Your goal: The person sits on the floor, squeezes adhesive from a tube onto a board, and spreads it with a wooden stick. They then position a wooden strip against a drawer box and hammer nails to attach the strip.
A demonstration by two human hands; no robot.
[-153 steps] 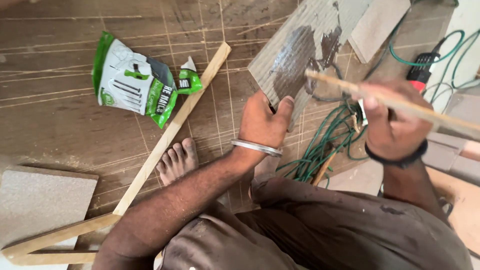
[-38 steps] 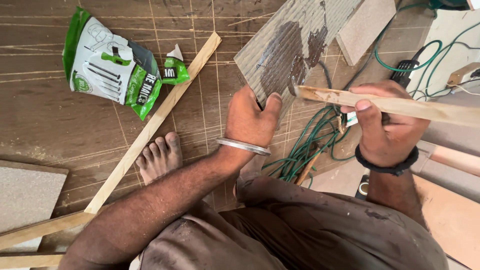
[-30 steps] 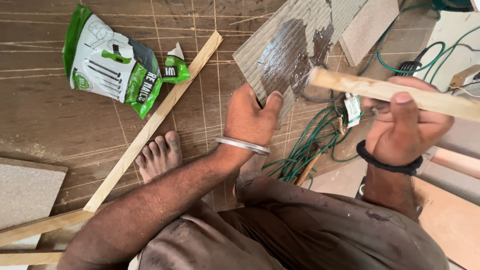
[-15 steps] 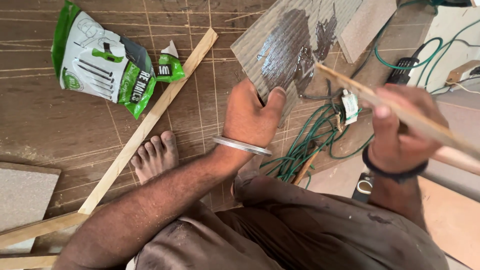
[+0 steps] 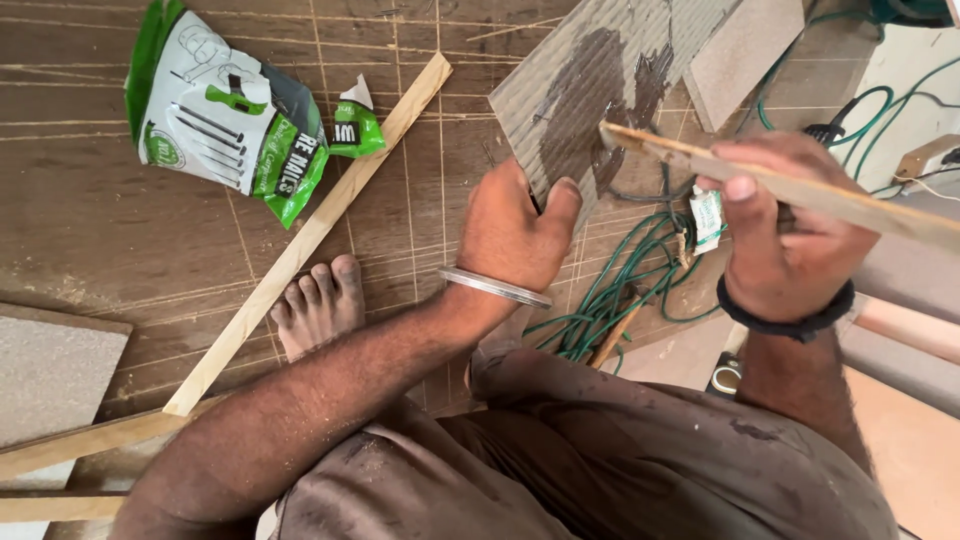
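1. Bag [image 5: 225, 115]: a green-and-white printed packet lies flat on the brown floor [image 5: 90, 240], well to the left of the board. Its top corner is torn open, and the torn scrap lies just beside it. The contents cannot be seen.
2. Board [image 5: 590, 90]: a grey ribbed panel with a dark wet-looking patch lies tilted on the floor; this is the landmark.
3. Left hand [image 5: 515, 230]: it rests at the lower edge of the board. The thumb lies on the board's face; the remaining fingers are curled together out of sight, so what they pinch cannot be told. A metal bangle sits on the wrist.
4. Right hand [image 5: 785, 235]: it is raised to the right of the board, with the fingers closed around a thin wooden strip [image 5: 700, 165].
5. Strip position: it passes under the thumb and across the fingers; its free end projects left, over the board's right edge.
6. Green cable [image 5: 620, 290]: it lies coiled on the floor below the board, between the two hands.
7. Long wooden batten [image 5: 310, 235]: it lies diagonally, left of the board, beside a bare foot [image 5: 315, 310].
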